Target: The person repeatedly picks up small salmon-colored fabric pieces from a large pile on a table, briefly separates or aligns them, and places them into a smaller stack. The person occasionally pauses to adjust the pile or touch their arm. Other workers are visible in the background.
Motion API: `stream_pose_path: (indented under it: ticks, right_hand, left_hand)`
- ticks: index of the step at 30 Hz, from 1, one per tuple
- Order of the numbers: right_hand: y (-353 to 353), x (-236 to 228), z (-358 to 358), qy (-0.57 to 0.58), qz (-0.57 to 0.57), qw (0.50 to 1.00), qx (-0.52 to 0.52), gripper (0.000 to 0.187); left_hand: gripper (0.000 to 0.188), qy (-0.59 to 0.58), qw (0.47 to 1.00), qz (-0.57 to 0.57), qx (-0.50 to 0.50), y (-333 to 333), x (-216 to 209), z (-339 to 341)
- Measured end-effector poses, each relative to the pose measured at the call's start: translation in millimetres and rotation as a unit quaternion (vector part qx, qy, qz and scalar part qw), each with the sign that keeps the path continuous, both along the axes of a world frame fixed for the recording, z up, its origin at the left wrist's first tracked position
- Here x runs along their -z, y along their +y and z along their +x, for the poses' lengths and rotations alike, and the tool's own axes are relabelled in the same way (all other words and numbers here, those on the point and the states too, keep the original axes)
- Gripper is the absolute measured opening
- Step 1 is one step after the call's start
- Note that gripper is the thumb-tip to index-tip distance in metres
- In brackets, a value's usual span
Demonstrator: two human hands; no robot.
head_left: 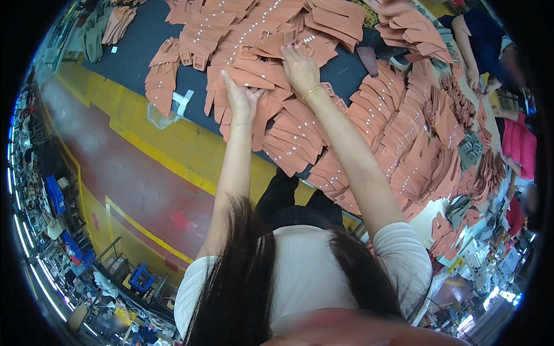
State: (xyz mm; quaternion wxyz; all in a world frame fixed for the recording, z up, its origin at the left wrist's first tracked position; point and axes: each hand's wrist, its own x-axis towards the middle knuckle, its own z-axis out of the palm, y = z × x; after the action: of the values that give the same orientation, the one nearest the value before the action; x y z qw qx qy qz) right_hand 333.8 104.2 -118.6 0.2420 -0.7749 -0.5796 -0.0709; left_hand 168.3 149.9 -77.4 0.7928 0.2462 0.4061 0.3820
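Observation:
Many flat salmon-coloured leather-like cut pieces lie in overlapping rows on a dark table [130, 57]; small white stickers dot them and some carry covered buckles. My left hand [243, 104] is palm up at the near edge of the pile, thumb raised, with a salmon-coloured piece [245, 79] between thumb and fingers; its fingertips are partly hidden. Just to the right, my right hand [301, 70] rests with fingers stretched out over a buckled piece [276, 44], fingertips touching it.
More salmon rows [398, 124] run along the right side. Green pieces [92, 40] lie at the far left corner. Clear plastic with tape [164, 115] hangs off the table's near edge. Another person's arm [464, 49] is at the right, near someone in pink [516, 144].

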Motion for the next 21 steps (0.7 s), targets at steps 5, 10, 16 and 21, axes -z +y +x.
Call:
stream_pose_path:
  ticks: [5, 10, 16, 21]
  right_hand:
    - [-4.1, -4.0, -3.3, 0.005, -0.017, 1.000, -0.007, 0.052]
    - [-12.2, -9.9, -2.4, 0.092, -0.006, 0.996, -0.006, 0.082]
    - [-12.3, -9.9, 0.1, 0.115, 0.004, 0.993, -0.009, 0.087]
    - [-11.7, -5.8, -2.9, 0.104, -0.010, 0.995, -0.006, 0.075]
  left_hand:
    - [0.078, -0.010, 1.000, 0.021, 0.014, 1.2, 1.6, 2.4]
    - [0.071, -0.011, 0.999, 0.029, 0.020, 0.4, 1.0, 6.3]
    - [0.067, 0.001, 0.998, 0.056, 0.022, -1.8, 0.9, 9.5]
    - [0.047, 0.018, 0.999, 0.026, 0.014, 0.7, 11.7, 9.1]
